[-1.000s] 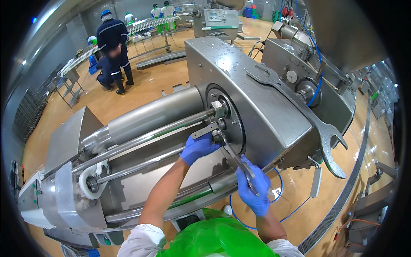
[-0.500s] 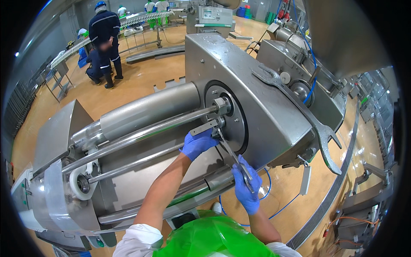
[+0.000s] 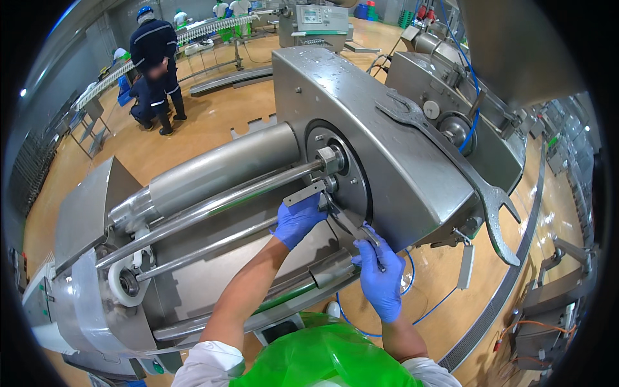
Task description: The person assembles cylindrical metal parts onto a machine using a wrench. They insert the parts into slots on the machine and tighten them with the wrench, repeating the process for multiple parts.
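Observation:
My left hand (image 3: pixel 298 220), in a blue-violet glove, reaches in at the round flange (image 3: pixel 362 193) of the steel machine. Its fingers curl by a small nut (image 3: pixel 331 185), next to a flat metal plate with holes (image 3: pixel 304 193); the plate partly covers them, and what they grip is hidden. My right hand (image 3: pixel 380 278), gloved alike, is closed around the handle end of a long metal hand tool (image 3: pixel 345 222). The tool's head lies by my left fingertips; wrench or pliers, I cannot tell. Above sits a large hex nut (image 3: pixel 330 159) on a thick steel rod (image 3: pixel 219 209).
A big open-ended wrench (image 3: pixel 451 151) rests on the machine housing (image 3: pixel 361 109). Below hangs a blue hose (image 3: pixel 422 317). A thick cylinder (image 3: pixel 225 158) runs along the far side. Two people in dark workwear (image 3: pixel 153 55) are at the back left, near a conveyor (image 3: pixel 203 31).
My right hand has shifted slightly right, and the tool's handle end has swung up and right. The right-hand fingers look less tightly wrapped. My left hand stays by the nut.

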### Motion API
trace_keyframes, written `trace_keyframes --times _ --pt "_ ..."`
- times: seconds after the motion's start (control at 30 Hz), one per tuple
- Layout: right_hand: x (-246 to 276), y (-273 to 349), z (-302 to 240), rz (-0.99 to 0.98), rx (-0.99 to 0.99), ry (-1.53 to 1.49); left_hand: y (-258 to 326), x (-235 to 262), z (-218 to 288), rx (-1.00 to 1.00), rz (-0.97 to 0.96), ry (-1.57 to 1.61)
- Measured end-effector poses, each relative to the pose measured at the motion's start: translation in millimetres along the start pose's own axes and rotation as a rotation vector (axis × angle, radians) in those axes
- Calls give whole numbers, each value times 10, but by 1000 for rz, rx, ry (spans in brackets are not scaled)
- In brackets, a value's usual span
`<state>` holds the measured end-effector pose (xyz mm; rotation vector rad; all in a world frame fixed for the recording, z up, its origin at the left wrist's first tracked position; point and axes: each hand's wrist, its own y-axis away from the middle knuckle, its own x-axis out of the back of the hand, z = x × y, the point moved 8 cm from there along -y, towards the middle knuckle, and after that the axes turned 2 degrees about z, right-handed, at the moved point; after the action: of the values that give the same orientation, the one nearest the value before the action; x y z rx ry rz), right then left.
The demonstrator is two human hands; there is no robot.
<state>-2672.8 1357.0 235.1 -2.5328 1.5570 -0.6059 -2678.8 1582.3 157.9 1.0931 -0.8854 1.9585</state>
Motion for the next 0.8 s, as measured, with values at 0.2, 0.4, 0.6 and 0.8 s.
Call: trace_keyframes --times 0.2,0.4,0.6,0.8 --pt "252 276 235 236 115 148 14 25 34 -53 51 -37" --pt "472 404 131 421 258 96 4 66 67 -75 94 -3" --pt "465 430 292 358 475 227 -25 -118 -72 2 85 225" --pt "450 569 801 315 300 112 51 161 143 -175 156 45"
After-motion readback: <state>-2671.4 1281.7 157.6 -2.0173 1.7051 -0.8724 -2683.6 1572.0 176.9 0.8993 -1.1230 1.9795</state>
